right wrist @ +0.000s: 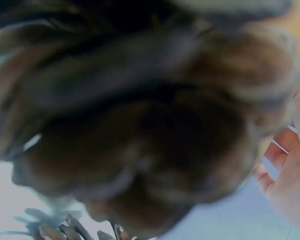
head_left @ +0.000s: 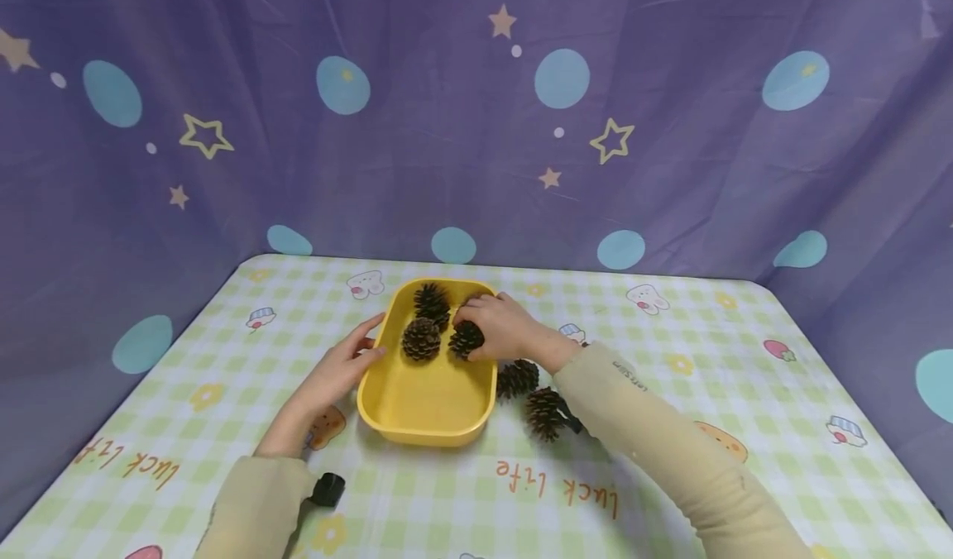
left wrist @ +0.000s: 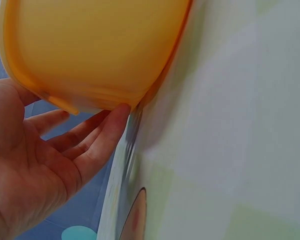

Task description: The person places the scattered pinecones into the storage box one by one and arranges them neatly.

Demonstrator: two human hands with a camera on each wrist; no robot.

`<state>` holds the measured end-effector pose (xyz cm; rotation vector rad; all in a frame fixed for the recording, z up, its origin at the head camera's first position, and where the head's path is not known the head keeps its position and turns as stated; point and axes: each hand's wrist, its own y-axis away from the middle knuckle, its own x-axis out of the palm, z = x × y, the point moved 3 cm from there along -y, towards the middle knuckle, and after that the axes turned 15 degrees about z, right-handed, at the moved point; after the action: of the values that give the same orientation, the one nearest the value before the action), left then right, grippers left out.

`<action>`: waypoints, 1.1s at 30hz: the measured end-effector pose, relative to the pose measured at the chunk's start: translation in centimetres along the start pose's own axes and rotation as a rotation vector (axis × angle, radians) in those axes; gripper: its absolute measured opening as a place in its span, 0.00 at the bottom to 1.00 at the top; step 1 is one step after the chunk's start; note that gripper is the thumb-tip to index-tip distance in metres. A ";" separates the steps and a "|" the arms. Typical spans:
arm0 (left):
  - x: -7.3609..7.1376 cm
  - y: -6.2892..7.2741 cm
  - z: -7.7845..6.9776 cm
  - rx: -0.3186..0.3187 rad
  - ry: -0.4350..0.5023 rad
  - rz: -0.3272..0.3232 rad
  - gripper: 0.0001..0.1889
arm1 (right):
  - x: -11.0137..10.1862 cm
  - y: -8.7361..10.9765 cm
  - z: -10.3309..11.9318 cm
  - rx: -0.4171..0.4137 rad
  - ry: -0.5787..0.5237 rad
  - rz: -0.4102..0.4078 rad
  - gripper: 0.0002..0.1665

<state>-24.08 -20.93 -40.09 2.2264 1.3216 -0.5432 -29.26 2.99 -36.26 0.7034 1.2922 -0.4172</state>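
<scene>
A yellow plastic basin stands on the table, with pine cones inside toward its far end. My left hand grips the basin's left side, thumb at the rim and fingers along the outer wall; the left wrist view shows this hand against the basin. Reaching over the right rim, my right hand holds a pine cone inside the basin, its fingers curled over the top. In the right wrist view this hand shows only at the right edge, mostly behind a blurred pine cone.
Two more pine cones lie on the tablecloth right of the basin, one near the wall and one closer to me, under my right forearm. A checked tablecloth covers the table. Behind it hangs a purple curtain.
</scene>
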 end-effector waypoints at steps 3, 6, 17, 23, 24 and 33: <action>0.0 0.0 0.0 0.002 0.003 0.003 0.30 | 0.0 -0.1 0.0 0.014 0.008 0.016 0.31; 0.0 0.0 0.0 -0.002 0.006 0.002 0.30 | -0.1 -0.1 0.1 0.028 0.015 0.027 0.31; 0.0 0.0 -0.1 0.001 0.021 0.007 0.30 | 0.0 -0.2 0.2 0.046 0.023 0.026 0.29; 0.0 0.0 -0.1 -0.004 0.012 0.009 0.30 | 0.0 0.0 0.2 0.038 -0.004 0.026 0.31; 0.0 -0.1 -0.1 -0.003 0.009 0.007 0.30 | 0.0 0.0 0.2 0.037 -0.011 0.023 0.31; 0.0 0.0 0.0 -0.007 -0.009 -0.003 0.30 | -0.7 0.6 -0.4 -0.025 -0.126 -0.001 0.26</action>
<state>-24.11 -20.89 -40.13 2.2144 1.3214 -0.5481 -29.30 3.63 -35.47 0.6457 1.1774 -0.4389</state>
